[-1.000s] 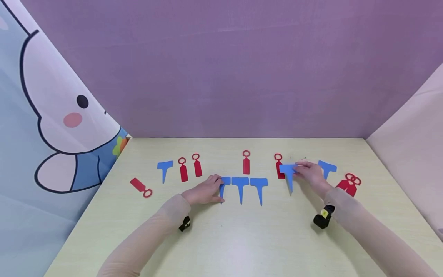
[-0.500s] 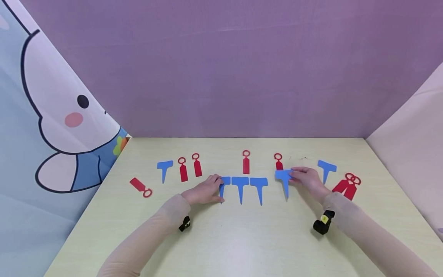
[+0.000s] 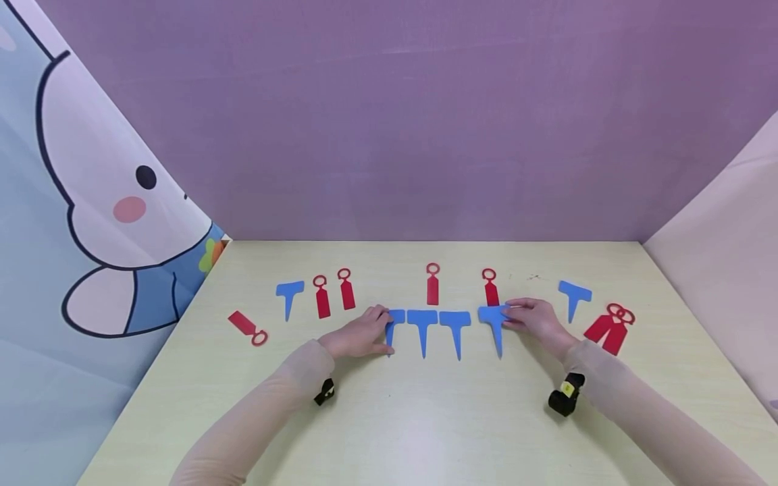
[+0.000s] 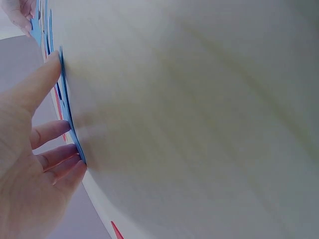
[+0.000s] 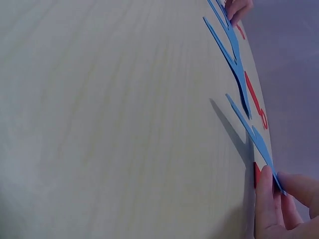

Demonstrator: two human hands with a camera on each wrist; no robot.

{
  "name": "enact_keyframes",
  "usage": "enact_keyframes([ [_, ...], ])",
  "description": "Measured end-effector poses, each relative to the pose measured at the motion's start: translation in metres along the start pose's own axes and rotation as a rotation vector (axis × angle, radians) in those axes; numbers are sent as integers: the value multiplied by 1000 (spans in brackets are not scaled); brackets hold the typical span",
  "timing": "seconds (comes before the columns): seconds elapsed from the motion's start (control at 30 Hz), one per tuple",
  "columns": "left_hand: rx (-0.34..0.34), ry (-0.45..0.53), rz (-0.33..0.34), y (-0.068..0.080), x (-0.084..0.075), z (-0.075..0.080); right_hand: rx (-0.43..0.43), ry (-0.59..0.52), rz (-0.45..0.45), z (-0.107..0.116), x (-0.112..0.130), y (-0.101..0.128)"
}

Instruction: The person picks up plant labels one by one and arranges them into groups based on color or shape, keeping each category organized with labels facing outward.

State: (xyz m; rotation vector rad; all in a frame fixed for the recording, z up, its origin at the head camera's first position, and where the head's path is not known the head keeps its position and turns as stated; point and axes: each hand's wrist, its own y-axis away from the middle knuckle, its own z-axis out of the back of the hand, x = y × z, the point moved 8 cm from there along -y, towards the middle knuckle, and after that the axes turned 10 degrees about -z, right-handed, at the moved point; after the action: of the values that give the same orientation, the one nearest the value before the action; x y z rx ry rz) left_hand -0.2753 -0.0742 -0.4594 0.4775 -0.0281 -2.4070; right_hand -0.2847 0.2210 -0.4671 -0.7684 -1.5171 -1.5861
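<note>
My right hand (image 3: 537, 319) pinches one end of the crossbar of a blue T-type plant label (image 3: 495, 327). In the right wrist view, this label (image 5: 256, 139) tilts above the table, its shadow beside it. My left hand (image 3: 362, 332) grips another blue plant label (image 3: 394, 322), fingers at the crossbar and thumb near the stem's point, partly hiding it. Between the hands lie two more blue labels, a middle one (image 3: 422, 327) and one to its right (image 3: 456, 327), stems toward me.
Red ring-topped tags lie behind the row, one at centre (image 3: 432, 290) and one (image 3: 491, 292) behind the held label. Two overlapping red tags (image 3: 612, 331) and a blue label (image 3: 573, 295) lie right. Several pieces, including a blue label (image 3: 288, 295), lie left.
My right hand has moved left and toward me with its blue label, lowering it to the right end of the row. My left hand has stayed in place.
</note>
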Motion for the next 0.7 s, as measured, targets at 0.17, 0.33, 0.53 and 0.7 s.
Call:
enact_keyframes([
  [0.17,3,-11,-2,-1,1,-1,0,-7,-10,-2,-3,-2],
  [0.33,6,-3,3,-1,2,-1,-3,2,-10,-4,-4,-3],
  [0.53,0,-3,-9,-2,2,-1,-28,41,-13,-5,-4,-4],
  [0.7,3,-2,-6,-2,3,-2,-57,72,5,-8,-2,-3],
])
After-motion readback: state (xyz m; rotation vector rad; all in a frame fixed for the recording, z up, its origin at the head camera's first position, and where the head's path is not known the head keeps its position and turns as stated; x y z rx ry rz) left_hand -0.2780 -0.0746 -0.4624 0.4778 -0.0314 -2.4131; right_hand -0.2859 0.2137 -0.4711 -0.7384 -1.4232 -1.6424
